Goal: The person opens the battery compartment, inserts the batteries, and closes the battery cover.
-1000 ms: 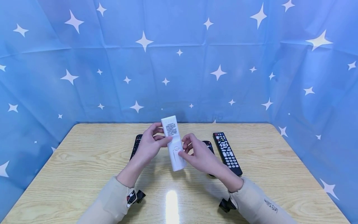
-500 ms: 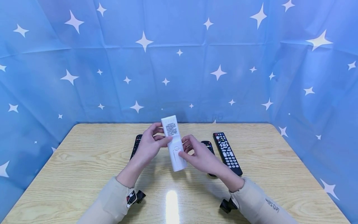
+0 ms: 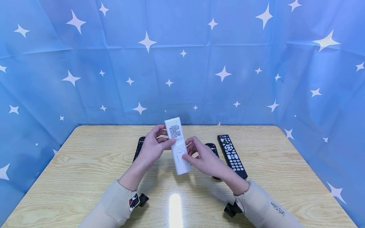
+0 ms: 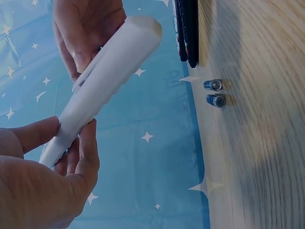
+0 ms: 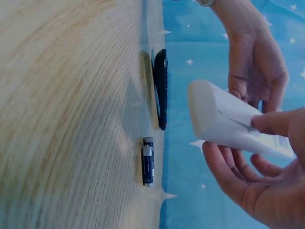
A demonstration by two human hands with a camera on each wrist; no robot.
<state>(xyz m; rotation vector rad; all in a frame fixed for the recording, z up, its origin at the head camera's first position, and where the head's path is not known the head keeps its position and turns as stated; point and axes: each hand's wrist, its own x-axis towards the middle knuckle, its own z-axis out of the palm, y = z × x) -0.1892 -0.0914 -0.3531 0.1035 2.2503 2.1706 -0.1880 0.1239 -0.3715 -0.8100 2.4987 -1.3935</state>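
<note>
Now the white remote control (image 3: 178,146) leans longways away, pinched by the left hand (image 3: 152,145) up top and the right hand (image 3: 203,158) (thumb (image 3: 188,158) at battery cover (image 3: 180,161)) lower.

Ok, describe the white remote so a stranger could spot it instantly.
Find the wooden table before the starry blue curtain. Above it, the left hand and right hand hold the white remote, printed back showing. Unlike the black remotes lying on the table, it is white and held.
</note>
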